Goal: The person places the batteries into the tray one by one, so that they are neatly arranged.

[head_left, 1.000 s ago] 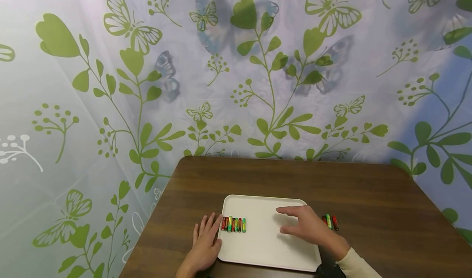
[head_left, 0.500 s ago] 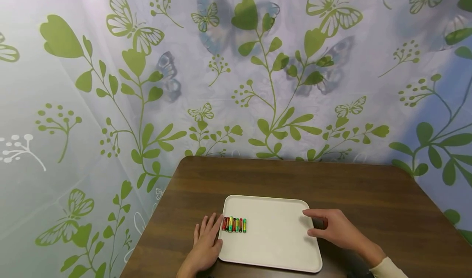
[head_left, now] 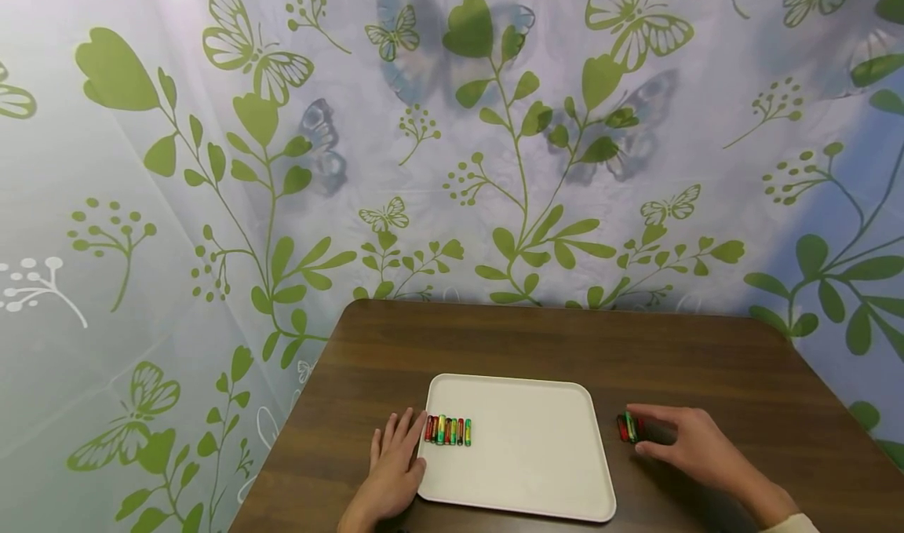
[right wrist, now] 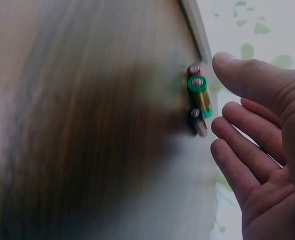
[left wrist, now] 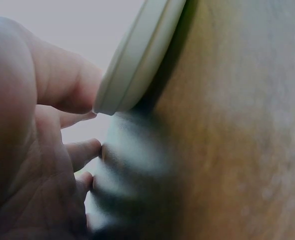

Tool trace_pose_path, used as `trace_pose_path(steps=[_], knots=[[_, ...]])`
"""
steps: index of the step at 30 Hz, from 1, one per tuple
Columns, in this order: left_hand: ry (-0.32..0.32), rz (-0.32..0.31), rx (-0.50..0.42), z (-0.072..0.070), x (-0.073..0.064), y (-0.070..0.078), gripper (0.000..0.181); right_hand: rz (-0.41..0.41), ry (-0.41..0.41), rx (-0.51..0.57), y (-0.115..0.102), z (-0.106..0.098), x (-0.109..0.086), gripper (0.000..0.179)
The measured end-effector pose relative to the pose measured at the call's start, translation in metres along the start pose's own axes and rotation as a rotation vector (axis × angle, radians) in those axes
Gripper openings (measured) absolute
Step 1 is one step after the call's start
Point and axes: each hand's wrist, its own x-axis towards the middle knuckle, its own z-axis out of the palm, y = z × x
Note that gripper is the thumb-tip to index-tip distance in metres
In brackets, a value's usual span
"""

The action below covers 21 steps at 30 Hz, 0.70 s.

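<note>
My left hand [head_left: 390, 472] rests at the left edge of a white tray [head_left: 526, 458], fingers spread. In the left wrist view, the thumb touches the tray's rim [left wrist: 132, 60] and the other fingertips reach the table. A row of several small red, green and yellow batteries [head_left: 448, 431] lies on the tray close to that hand. Right of the tray, my right hand [head_left: 699, 447] hovers with thumb and fingers apart beside a few batteries [head_left: 627, 428] lying on the table. The right wrist view shows a green battery [right wrist: 200, 92] between two darker ones, with nothing in the hand.
The brown wooden table [head_left: 537, 341] extends behind and to the right of the tray. A curtain [head_left: 494, 164] with leaf and butterfly prints hangs behind and along the left side.
My right hand has moved right, from above the tray to the batteries on the table. The left hand, tray and battery row have stayed in place.
</note>
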Motion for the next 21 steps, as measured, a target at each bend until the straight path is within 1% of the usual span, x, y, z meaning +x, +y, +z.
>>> trace_pose_path(steps=[3, 8, 12, 17, 21], knots=[[0.001, 0.001, 0.001, 0.0, 0.0, 0.0, 0.071, 0.01, -0.004, 0.005, 0.005, -0.001, -0.002, 0.062], [-0.003, -0.005, 0.002, -0.001, -0.001, 0.0, 0.071, 0.009, 0.011, -0.021, 0.011, -0.001, -0.002, 0.063], [-0.007, -0.009, 0.001, -0.001, 0.0, -0.001, 0.071, -0.009, 0.011, -0.026, 0.016, 0.002, 0.001, 0.063], [-0.008, -0.008, 0.001, -0.001, -0.001, 0.0, 0.071, -0.051, 0.046, -0.059, 0.02, 0.006, 0.002, 0.06], [-0.004, -0.002, -0.006, -0.002, -0.001, 0.0, 0.071, -0.046, 0.077, -0.085, 0.019, 0.009, 0.001, 0.057]])
